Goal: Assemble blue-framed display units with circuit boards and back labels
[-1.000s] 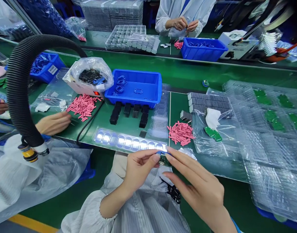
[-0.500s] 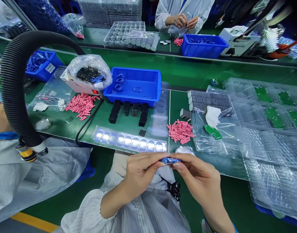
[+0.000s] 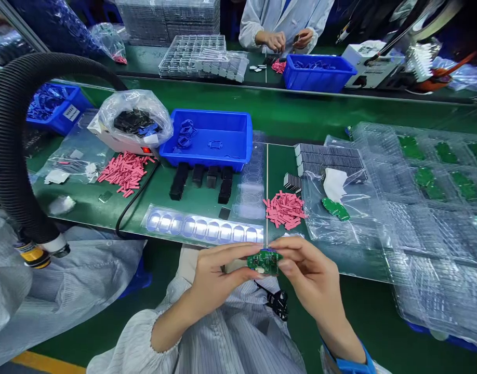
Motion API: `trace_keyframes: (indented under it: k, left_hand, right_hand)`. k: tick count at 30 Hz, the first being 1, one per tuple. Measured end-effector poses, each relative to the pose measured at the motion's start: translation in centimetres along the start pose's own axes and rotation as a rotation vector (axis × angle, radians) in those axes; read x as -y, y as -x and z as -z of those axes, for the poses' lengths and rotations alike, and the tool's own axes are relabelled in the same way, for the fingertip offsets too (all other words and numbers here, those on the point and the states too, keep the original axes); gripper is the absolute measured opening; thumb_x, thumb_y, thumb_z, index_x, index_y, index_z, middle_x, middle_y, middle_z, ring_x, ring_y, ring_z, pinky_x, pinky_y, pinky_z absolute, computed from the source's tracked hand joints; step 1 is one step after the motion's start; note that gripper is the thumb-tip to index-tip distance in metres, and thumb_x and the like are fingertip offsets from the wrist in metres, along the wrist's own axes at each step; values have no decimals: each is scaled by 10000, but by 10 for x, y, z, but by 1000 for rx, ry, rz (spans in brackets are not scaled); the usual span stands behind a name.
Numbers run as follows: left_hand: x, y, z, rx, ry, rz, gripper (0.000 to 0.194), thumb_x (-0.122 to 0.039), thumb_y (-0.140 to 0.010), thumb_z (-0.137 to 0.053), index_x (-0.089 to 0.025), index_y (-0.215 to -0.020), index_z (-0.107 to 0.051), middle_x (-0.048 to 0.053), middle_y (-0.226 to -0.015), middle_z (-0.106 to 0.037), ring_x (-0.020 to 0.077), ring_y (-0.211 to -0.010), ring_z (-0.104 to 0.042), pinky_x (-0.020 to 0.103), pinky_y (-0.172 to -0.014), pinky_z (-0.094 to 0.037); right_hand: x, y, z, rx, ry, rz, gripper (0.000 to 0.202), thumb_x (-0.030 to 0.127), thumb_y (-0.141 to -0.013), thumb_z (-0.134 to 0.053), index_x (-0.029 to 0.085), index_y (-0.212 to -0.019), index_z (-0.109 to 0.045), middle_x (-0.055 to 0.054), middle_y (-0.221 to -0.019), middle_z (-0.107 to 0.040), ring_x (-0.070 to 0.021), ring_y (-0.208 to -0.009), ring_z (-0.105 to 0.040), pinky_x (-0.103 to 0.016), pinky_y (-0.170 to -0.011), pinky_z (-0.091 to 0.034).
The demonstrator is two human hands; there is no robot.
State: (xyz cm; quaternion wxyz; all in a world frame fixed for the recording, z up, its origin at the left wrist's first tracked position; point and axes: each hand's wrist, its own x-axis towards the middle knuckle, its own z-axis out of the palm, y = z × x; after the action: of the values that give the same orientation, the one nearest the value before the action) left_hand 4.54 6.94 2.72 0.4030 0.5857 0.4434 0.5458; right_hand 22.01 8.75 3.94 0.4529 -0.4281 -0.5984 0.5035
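Far left, a black hose (image 3: 2, 119) arched over the bench (image 3: 156, 193). Then an open plastic bag (image 3: 160, 111) of dark and blue parts, a heap of pink strips (image 3: 125, 172) in front of it. Next, a blue bin (image 3: 204, 160) with a few loose blue frames (image 3: 187, 133) inside; black blocks (image 3: 179, 182) stood in short stacks by its near wall. Nearer the edge lay a clear sheet (image 3: 201, 228) with a row of rounded pieces. Left hand (image 3: 213, 272): part-closed, fingers over, thumb under, pinching the left end of a green circuit board (image 3: 264, 262). Board was off the bench, just past its near edge, between both hands. Blue part (image 3: 267, 250) showed at its top edge; couldn't tell if fixed on. Right hand (image 3: 314, 278): fingers bent, index and thumb pinching the right end. My read: this one was partway, two pieces together at most, nothing set down as finished that I could make out. Right of that, loose stock: second pink heap (image 3: 286, 210), stacked grey blocks (image 3: 330, 162), a green board piece (image 3: 335, 209) on plastic by white paper (image 3: 334, 184). Far right, clear trays (image 3: 425, 254) with more green boards (image 3: 410, 148); couldn't tell their stage.
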Motion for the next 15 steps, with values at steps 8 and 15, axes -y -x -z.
trace_keyframes:
  k: [8,15]
  left_hand:
    - [9,2,3,-33,86,91,451,-187,-667,-788,-328,-1084,-689,-9,-971,-776,149,-848,-727,201,-800,-569]
    - [11,-2,7,-102,-26,-41,349,-237,-677,-781,-314,-1013,-725,-17,-923,-784,135,-821,-732,160,-797,-558]
  right_hand:
    - [-9,1,13,95,309,286,378,181,-802,-690,305,-1154,-627,-43,-1059,-686,-195,-958,-653,-272,-673,-588]
    - [-8,-9,4,111,429,393,284,246,-856,-634,255,-1139,-622,-45,-1042,-706,-169,-958,-670,-259,-810,-571]
